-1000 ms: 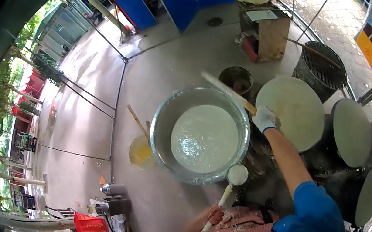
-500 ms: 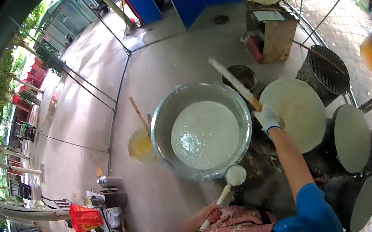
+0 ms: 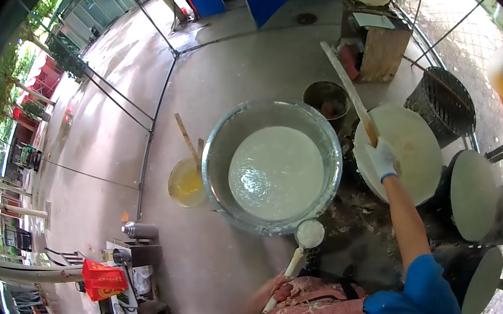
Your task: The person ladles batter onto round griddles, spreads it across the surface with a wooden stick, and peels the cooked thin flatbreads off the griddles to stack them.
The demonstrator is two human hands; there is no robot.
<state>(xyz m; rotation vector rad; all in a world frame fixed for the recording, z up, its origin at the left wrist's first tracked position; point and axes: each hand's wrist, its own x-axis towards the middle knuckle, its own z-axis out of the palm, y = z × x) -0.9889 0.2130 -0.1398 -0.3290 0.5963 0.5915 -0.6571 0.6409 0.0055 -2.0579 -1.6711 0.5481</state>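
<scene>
My right hand (image 3: 382,159), in a white glove, is closed round the handle of a long flat wooden spatula (image 3: 348,87). Its pale far end points up and left past the griddle. Under that hand lies a round griddle (image 3: 419,138) covered by a pale layer of batter. Low in the view, my left hand (image 3: 280,289) is wrapped round the handle of a ladle (image 3: 310,233). The ladle's round cup is coated white and sits at the lower right rim of a large metal basin (image 3: 208,170). White batter (image 3: 278,170) fills much of the basin.
More round griddles (image 3: 474,196) (image 3: 482,284) stand at the right, with a barrel-like stove (image 3: 443,103) behind. A dark pot (image 3: 326,98) sits beyond the basin. Left of it is a bucket (image 3: 186,183) with yellow contents. A wooden cabinet (image 3: 384,54) stands at the back.
My right hand has moved right and slightly down, farther over the griddle, and the spatula has swung to a steeper angle. My left hand still holds the ladle by the basin. The view has shifted slightly.
</scene>
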